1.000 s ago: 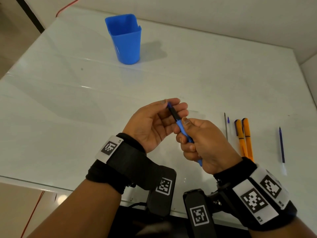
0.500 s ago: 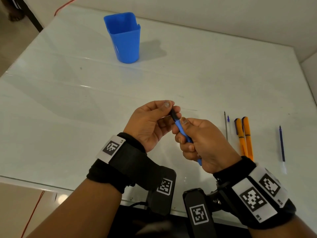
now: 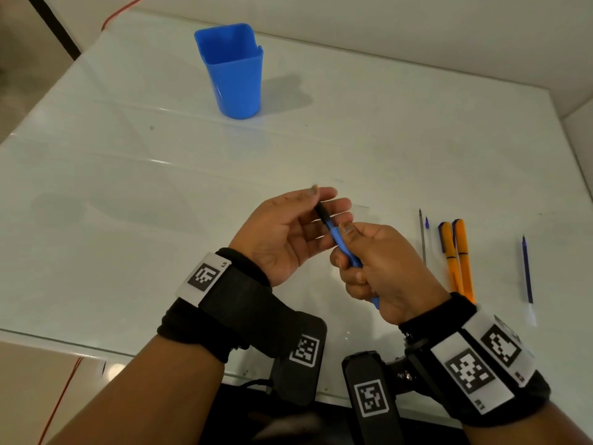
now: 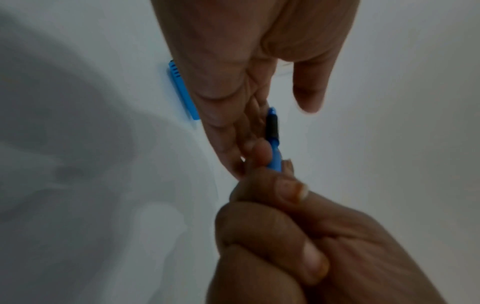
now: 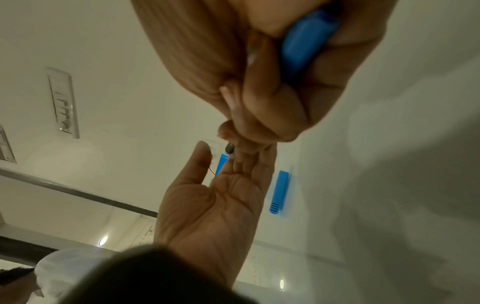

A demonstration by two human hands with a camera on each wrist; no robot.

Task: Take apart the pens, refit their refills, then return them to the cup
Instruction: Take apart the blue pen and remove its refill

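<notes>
My right hand (image 3: 385,268) grips the barrel of a blue pen (image 3: 340,245) in a fist, low in the head view. The pen's black front section (image 3: 322,215) points up-left and lies against the straight fingers of my left hand (image 3: 288,232). That hand's thumb stands off the pen. The left wrist view shows the black section (image 4: 272,127) beside the left fingers (image 4: 233,115), with a gap to the thumb. In the right wrist view the blue barrel (image 5: 306,41) sits inside the right fist. The blue cup (image 3: 236,75) stands far back on the left.
Two orange pens (image 3: 457,255) lie side by side right of my hands, with a thin refill (image 3: 422,236) to their left and a blue refill (image 3: 527,268) farther right. A blue ribbed piece (image 4: 182,90) lies on the white table (image 3: 128,203) under my hands.
Half a second ago my left thumb and fingers pinched the pen's black section. Now the thumb has lifted and the fingers have straightened. The right hand keeps its grip.
</notes>
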